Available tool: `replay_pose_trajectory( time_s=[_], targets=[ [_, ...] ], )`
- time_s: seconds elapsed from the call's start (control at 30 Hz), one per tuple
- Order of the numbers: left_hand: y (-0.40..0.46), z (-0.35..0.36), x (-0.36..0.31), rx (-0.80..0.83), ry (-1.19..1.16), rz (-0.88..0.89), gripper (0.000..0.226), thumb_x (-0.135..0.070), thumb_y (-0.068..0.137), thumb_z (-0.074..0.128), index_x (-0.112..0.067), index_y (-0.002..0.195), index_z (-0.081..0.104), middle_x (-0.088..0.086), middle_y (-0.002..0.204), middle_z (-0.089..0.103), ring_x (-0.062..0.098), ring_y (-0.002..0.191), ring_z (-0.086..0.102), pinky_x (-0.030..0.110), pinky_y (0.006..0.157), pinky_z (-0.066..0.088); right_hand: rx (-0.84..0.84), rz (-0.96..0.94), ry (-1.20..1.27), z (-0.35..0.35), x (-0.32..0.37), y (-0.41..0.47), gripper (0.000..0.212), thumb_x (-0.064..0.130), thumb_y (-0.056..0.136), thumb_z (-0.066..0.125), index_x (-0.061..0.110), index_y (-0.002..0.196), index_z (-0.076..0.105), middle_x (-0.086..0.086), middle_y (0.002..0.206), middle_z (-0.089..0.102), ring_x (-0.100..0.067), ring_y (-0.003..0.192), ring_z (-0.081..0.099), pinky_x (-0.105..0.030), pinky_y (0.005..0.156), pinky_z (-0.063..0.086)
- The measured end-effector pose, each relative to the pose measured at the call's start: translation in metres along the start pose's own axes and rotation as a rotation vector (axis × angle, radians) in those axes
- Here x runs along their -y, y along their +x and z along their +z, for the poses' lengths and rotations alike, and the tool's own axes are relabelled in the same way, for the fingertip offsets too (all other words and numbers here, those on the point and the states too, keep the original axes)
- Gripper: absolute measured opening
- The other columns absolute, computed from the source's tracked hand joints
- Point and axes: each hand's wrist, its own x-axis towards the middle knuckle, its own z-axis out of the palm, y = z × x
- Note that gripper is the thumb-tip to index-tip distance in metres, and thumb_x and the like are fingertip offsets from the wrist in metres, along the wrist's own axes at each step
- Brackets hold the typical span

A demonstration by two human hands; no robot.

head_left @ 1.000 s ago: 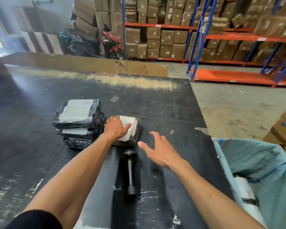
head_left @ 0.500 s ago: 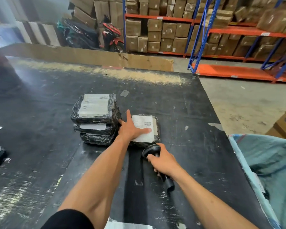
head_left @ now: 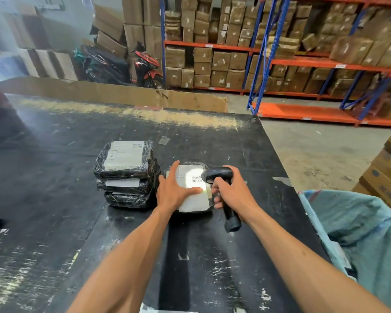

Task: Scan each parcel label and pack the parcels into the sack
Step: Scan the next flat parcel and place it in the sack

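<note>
Left of centre on the bench (head_left: 54, 177): stack of parcels (head_left: 127, 172) waiting. Centre: left hand (head_left: 174, 190) flat, fingers spread, pinning parcel (head_left: 193, 195); right hand (head_left: 231, 190) clamped on scanner (head_left: 221, 190) aimed at label. Scanning step. Next, probably: drop parcel into sack (head_left: 357, 231), lower right.
</note>
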Motion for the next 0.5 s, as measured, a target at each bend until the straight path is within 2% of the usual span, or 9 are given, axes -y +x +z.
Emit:
replay_pose_trajectory(
  time_s=[0.07,0.17,0.33,0.4,0.5],
  targets=[
    [-0.009,0.000,-0.002,-0.035,0.009,0.034,0.121,-0.080,0.041,0.079,-0.064,0.144,0.018,0.004,0.115,0.041,0.033,0.098,0.059,0.039,0.079,0.046,0.004,-0.030,-0.016,0.002,0.004,-0.001,0.049,0.023,0.089,0.058,0.036,0.134,0.046,-0.005,0.084,0.072,-0.018,0.055,0.063,-0.032,0.054,0.057],
    [-0.015,-0.001,-0.003,-0.062,0.033,0.062,0.117,-0.080,0.043,0.078,-0.067,0.142,0.017,-0.001,0.109,0.038,0.026,0.085,0.054,0.036,0.074,0.045,0.009,-0.066,-0.098,0.002,0.005,-0.005,0.050,0.034,0.082,0.060,0.041,0.129,0.045,-0.004,0.086,0.075,-0.012,0.051,0.063,-0.028,0.048,0.054],
    [-0.018,-0.006,-0.011,-0.096,0.037,0.065,0.115,-0.082,0.043,0.078,-0.070,0.140,0.017,0.000,0.110,0.039,0.030,0.089,0.058,0.038,0.074,0.048,-0.006,-0.075,-0.091,0.001,0.012,-0.011,0.056,0.060,0.074,0.068,0.044,0.122,0.046,-0.004,0.081,0.076,-0.014,0.051,0.062,-0.029,0.047,0.052],
    [-0.017,-0.008,-0.015,-0.095,0.034,0.076,0.115,-0.082,0.043,0.077,-0.071,0.140,0.016,0.001,0.113,0.039,0.030,0.090,0.057,0.039,0.075,0.049,-0.017,-0.092,-0.096,0.000,0.016,-0.014,0.060,0.071,0.076,0.066,0.044,0.125,0.045,-0.005,0.087,0.076,-0.014,0.050,0.063,-0.028,0.047,0.053],
    [-0.016,-0.008,-0.021,-0.099,0.018,0.107,0.114,-0.083,0.042,0.077,-0.073,0.138,0.017,0.000,0.113,0.039,0.024,0.086,0.051,0.037,0.072,0.046,-0.031,-0.109,-0.106,-0.001,0.020,-0.016,0.064,0.076,0.079,0.061,0.043,0.130,0.042,-0.006,0.096,0.073,-0.013,0.049,0.063,-0.027,0.047,0.054]
  ],
)
